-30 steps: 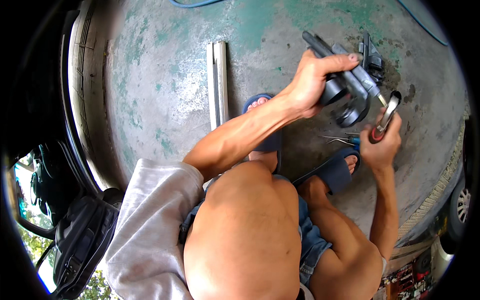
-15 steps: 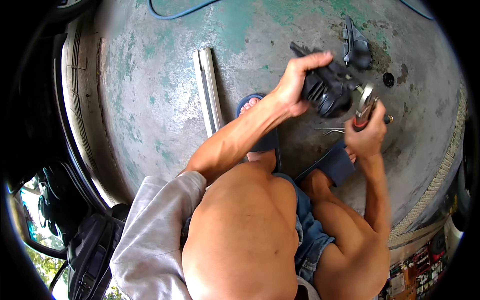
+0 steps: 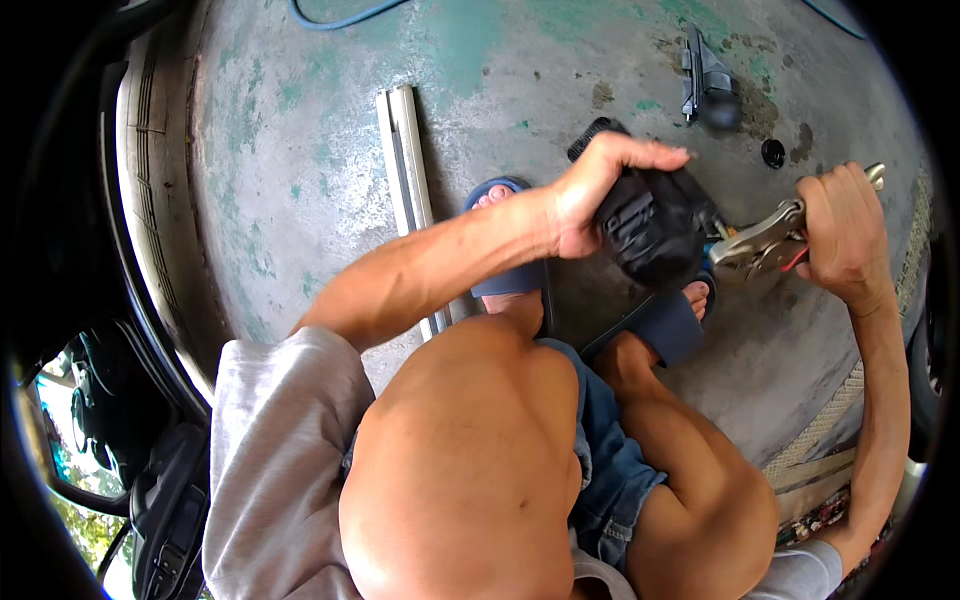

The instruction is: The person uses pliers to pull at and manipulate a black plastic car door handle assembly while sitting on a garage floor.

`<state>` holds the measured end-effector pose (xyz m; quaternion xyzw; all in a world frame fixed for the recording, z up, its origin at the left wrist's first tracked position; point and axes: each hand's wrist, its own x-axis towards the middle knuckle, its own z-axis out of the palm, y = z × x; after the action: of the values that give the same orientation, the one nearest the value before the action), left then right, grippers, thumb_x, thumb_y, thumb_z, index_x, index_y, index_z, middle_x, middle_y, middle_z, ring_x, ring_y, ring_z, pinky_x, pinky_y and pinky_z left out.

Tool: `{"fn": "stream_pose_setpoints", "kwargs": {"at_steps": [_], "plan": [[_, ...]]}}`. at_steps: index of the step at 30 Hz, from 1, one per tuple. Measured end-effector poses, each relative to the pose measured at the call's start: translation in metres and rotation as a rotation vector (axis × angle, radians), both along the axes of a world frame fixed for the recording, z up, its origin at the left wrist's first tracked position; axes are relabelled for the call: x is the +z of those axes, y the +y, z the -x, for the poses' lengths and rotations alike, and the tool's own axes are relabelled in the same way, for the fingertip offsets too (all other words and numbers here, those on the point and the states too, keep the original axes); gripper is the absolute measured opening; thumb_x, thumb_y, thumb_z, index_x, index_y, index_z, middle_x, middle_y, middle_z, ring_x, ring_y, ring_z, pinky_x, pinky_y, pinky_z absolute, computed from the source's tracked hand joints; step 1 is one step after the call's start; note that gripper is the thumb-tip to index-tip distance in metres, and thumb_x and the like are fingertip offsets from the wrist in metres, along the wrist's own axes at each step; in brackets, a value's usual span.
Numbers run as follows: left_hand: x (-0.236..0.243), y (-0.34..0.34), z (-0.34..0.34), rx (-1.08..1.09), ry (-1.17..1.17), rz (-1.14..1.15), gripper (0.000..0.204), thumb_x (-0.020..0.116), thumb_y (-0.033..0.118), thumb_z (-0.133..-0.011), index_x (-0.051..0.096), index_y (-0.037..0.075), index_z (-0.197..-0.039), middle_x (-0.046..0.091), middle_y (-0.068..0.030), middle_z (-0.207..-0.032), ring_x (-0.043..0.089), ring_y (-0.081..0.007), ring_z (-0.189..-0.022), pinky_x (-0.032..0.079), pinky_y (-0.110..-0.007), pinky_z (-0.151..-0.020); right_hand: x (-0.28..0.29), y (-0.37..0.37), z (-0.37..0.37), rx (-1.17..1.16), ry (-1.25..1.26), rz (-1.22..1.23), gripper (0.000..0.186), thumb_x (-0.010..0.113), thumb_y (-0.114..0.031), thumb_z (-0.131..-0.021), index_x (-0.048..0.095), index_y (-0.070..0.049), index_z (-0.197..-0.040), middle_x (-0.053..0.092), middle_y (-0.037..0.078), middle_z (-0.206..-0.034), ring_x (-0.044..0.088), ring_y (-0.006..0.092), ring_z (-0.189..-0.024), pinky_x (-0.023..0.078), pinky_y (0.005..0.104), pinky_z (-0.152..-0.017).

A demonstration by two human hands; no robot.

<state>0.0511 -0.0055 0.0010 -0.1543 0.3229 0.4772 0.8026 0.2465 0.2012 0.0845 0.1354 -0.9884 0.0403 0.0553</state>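
My left hand [image 3: 585, 200] is wrapped round a black plastic housing [image 3: 655, 225] with a ribbed end, held above the floor between my feet. From its right side a small metal stub sticks out. At that stub are the jaws of locking pliers [image 3: 765, 245], silvery with a bit of red near the grip. Closed round the plier handles is my right hand [image 3: 845, 225], out to the right. Whether the jaws are clamped tight on the stub is hard to see. Part of the housing lies hidden behind my left hand.
Farther off on the floor lie another black plastic part [image 3: 708, 85] and a small round black cap [image 3: 773, 153]. A long pale metal bar [image 3: 405, 165] rests left of my sandalled feet. Blue hose [image 3: 345, 20] curves at the far edge. A vehicle sill [image 3: 150, 210] runs along the left.
My right hand has swung outward to the right and changed its hold on the pliers, now gripping farther along the handles. The housing has turned and come slightly nearer in my left hand.
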Motion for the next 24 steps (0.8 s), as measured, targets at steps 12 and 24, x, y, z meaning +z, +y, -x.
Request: {"fn": "stream_pose_setpoints", "kwargs": {"at_steps": [12, 24], "plan": [[-0.002, 0.007, 0.020, 0.342, 0.169, -0.392, 0.041, 0.057, 0.043, -0.099, 0.059, 0.010, -0.124, 0.066, -0.0102, -0.119, 0.065, -0.0212, -0.105, 0.051, -0.042, -0.094, -0.058, -0.102, -0.030, -1.082, 0.134, 0.751, 0.060, 0.068, 0.001, -0.071, 0.047, 0.005, -0.128, 0.061, 0.014, -0.091, 0.064, 0.0217, -0.078, 0.052, 0.0334, -0.073], [0.002, 0.045, 0.048, 0.643, 0.748, -1.116, 0.103, 0.083, 0.041, -0.062, 0.038, 0.001, -0.145, 0.041, -0.0233, -0.150, 0.030, -0.0383, -0.147, 0.026, -0.055, -0.121, -0.034, -0.158, 0.013, -0.794, -0.334, 2.666, 0.054, 0.065, 0.004, -0.067, 0.047, -0.002, -0.117, 0.045, 0.002, -0.080, 0.046, 0.0115, -0.066, 0.037, 0.0292, -0.061]]}}
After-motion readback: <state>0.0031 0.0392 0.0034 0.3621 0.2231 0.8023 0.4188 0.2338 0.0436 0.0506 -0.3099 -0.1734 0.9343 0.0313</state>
